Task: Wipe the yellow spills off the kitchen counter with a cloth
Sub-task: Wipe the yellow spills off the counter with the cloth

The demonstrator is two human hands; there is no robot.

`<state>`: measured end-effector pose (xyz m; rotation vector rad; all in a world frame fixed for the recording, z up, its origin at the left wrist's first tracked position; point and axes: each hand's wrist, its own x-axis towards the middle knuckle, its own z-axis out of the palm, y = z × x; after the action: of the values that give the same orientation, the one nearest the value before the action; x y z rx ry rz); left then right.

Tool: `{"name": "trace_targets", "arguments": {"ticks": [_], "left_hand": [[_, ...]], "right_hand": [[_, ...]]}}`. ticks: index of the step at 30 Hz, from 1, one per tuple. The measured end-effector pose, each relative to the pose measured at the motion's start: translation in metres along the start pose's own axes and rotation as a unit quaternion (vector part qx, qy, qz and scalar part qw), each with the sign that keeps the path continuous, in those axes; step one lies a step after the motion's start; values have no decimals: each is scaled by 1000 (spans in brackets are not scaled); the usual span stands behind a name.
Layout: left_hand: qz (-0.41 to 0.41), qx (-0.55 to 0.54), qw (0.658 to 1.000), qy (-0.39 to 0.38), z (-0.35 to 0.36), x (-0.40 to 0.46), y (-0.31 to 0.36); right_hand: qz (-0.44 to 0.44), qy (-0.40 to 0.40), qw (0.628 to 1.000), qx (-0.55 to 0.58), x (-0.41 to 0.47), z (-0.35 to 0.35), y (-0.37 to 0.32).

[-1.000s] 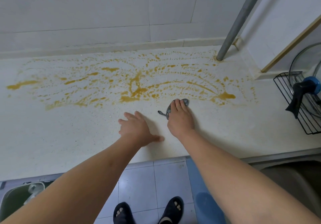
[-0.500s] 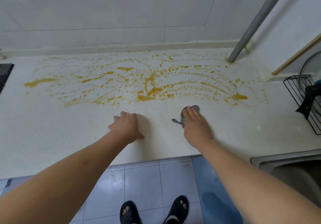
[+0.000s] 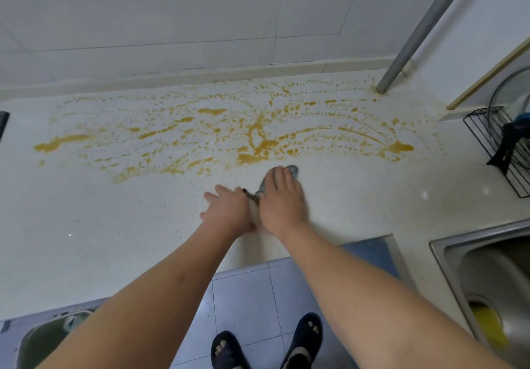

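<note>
Yellow spills streak the counter — your right hand presses the cloth flat, left hand resting open beside it.

Hands on a spill-streaked counter

Right hand presses a grey cloth flat just below the yellow spills; left hand lies flat at its nine o'clock, touching; sink at four o'clock.

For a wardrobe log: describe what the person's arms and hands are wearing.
Nothing is worn. The left hand and right hand are bare, without gloves, rings, watch or bracelet showing. Both forearms are bare as far as the frame's lower edge; no sleeve is in view.
</note>
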<state>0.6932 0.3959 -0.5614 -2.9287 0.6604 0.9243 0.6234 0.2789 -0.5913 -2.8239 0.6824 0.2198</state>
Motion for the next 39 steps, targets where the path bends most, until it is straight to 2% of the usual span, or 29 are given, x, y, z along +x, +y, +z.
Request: {"name": "trace_targets", "arguments": {"ticks": [3, 6, 8, 12, 16, 18, 23, 25, 27, 29, 32, 36, 39], "left_hand": [[5, -8, 1000, 29, 4, 3, -1], [12, 10, 1000, -23, 2, 2, -2], [17, -3, 999, -33, 0, 1, -1], [10, -6, 1000, -26, -2, -1, -1], [-1, -10, 999, -35, -2, 0, 3], [-7, -4, 999, -44, -3, 1, 6], [-4, 20, 999, -45, -3, 4, 7], [-13, 31, 998, -44, -3, 5, 8], [-21, 31, 998, -48, -6, 2, 12], [-42, 29, 997, -60, -11, -2, 13], [-62, 67, 994, -55, -19, -12, 33], [77, 112, 990, 45, -28, -22, 71], [135, 106, 984, 54, -27, -22, 112]], "right_hand": [[-111, -18, 994, -5, -17, 5, -5], [-172, -32, 984, -31, -34, 0, 49], [-117, -29, 992, -29, -44, -5, 98], [65, 43, 997, -9, -56, -12, 170], [209, 67, 975, -18, -50, -7, 148], [194, 66, 978, -25, -45, -4, 113], [16, 11, 1000, 16, -57, 17, 23], [-50, -1, 999, 10, -73, 22, 19], [-95, -13, 995, -18, -84, 20, 43], [-85, -21, 996, -30, -86, 14, 75], [-7, -16, 1000, -24, -84, 1, 139], [75, 0, 997, -24, -80, -23, 224], [111, 0, 994, -9, -73, -30, 258]]}}
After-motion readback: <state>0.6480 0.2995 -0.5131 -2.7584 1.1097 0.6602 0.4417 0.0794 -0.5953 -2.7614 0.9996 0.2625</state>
